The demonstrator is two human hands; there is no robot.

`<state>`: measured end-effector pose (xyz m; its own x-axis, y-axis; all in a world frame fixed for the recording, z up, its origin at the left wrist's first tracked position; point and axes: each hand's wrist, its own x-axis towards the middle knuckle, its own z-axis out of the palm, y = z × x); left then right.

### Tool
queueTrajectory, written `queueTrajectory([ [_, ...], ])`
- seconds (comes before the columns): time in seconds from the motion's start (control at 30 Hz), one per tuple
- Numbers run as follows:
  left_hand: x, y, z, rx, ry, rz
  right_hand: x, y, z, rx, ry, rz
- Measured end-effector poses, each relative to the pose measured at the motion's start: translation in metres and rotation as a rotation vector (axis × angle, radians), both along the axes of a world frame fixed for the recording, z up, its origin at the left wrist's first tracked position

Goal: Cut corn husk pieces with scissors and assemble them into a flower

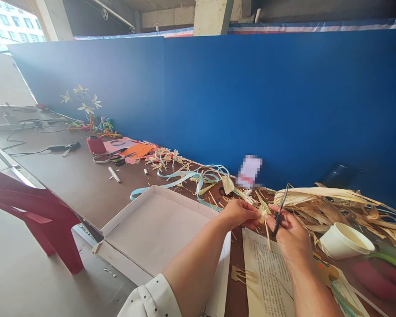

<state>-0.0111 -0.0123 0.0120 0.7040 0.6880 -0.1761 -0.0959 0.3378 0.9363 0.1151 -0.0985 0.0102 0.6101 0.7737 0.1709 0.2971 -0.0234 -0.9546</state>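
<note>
Two bare hands meet over the right part of a brown table [128, 182], working on one piece of corn husk [264, 212]. The left hand [240, 215] reaches in from a white dotted sleeve [155, 297], its thumb and fingertips pinched together on the piece with hardly any gap. The right hand [292, 233] curls its fingers around the black handle of some small scissors [278, 220], whose blades point upward; its fingertips also come up against the husk piece, though how firmly they grip it I cannot tell. The piece sits between the hands, above the top edge of a printed sheet [267, 273], and a thin pale stalk hangs down from it over the page.

To the left of the sheet, partly under the left forearm, lies a shallow white box [152, 233]. Behind it a light blue ribbon [180, 178] loops among husk scraps. A heap of dry husks [343, 211] spreads to the right, with a cream tub [345, 241] tilted in front of it. Farther left lie dark scissors [119, 159] by orange paper [137, 152], near a flower with pale petals [86, 106]. A blue panel [284, 101] stands behind everything on the table.
</note>
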Motion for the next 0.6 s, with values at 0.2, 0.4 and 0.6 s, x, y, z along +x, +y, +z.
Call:
queueTrajectory([
  [0.2, 0.0034, -0.0029, 0.001, 0.042, 0.049, 0.057, -0.0029, -0.0003, 0.0029, 0.005, -0.042, 0.014],
  [0.4, 0.0051, -0.0058, 0.0039, 0.04, 0.062, 0.084, -0.0052, -0.001, 0.0069, 0.003, -0.07, -0.027],
  [0.6, 0.003, -0.0037, 0.0025, -0.006, 0.014, 0.029, -0.0056, -0.0019, 0.008, 0.004, -0.063, -0.044],
])
